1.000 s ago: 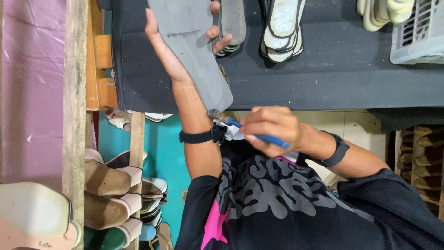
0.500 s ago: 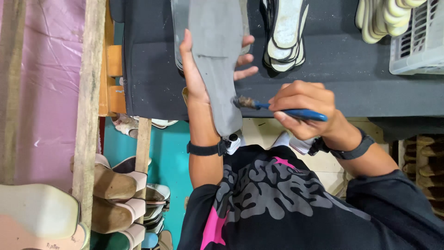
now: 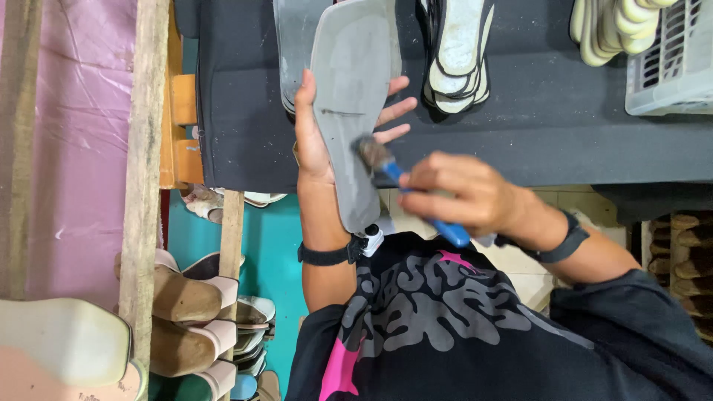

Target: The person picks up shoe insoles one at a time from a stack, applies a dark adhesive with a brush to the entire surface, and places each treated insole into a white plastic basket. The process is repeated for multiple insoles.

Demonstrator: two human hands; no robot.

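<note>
Both hands are busy: the left hand (image 3: 316, 141) grasps a grey shoe sole (image 3: 350, 104) from behind, fingers showing past its right edge, while the right hand (image 3: 464, 197) is clenched around a blue-handled brush (image 3: 405, 186) whose bristles touch the sole's lower middle. Flat, matte and square-toed, the sole is held upright over the near edge of a dark worktable (image 3: 535, 126). Just beside it lie a stack of grey soles (image 3: 293, 52) to the left and pale insoles (image 3: 457, 59) to the right, leaving little room sideways. A grey plastic basket (image 3: 679, 67) sits far right; finished sandals (image 3: 193, 312) crowd the lower left.
</note>
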